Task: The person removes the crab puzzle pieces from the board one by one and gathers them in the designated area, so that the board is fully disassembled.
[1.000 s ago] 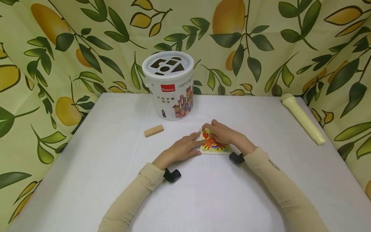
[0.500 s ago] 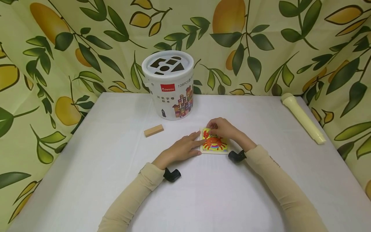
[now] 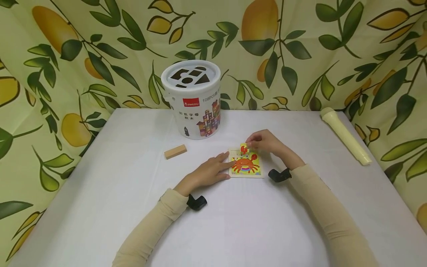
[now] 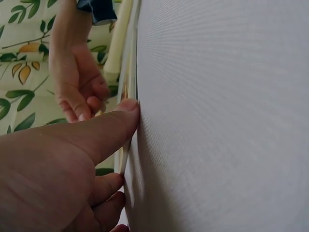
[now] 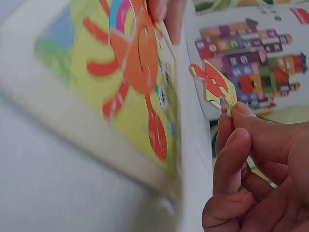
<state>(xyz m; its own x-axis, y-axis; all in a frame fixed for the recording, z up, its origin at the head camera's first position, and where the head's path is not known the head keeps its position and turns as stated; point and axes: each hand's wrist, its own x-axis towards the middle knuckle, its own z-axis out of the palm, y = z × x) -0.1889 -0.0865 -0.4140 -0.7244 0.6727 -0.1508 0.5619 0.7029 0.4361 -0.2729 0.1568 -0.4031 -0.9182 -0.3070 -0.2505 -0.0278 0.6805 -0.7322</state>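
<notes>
A square crab jigsaw puzzle (image 3: 246, 169) with a pale wooden frame lies flat on the white table. My left hand (image 3: 211, 170) rests at its left edge with fingers fairly straight, the index finger reaching onto the picture. Just above the puzzle's upper part, my right hand (image 3: 266, 142) pinches a puzzle piece (image 3: 244, 149) showing a red claw on yellow. In the right wrist view, thumb and index finger grip one corner of that piece (image 5: 215, 84), apart from the board. The left wrist view has the left thumb (image 4: 108, 128) against the board's edge.
Behind the puzzle stands a white block bucket (image 3: 193, 102) with shaped holes in its lid. A plain wooden block (image 3: 175, 152) lies left of the puzzle. A cream microphone-shaped stick (image 3: 345, 135) lies at the far right. Patterned cloth (image 3: 200, 29) hangs behind the table.
My right hand has lifted the claw piece out of the puzzle's upper left and moved up and right with it. My left hand has stayed at the board's edge.
</notes>
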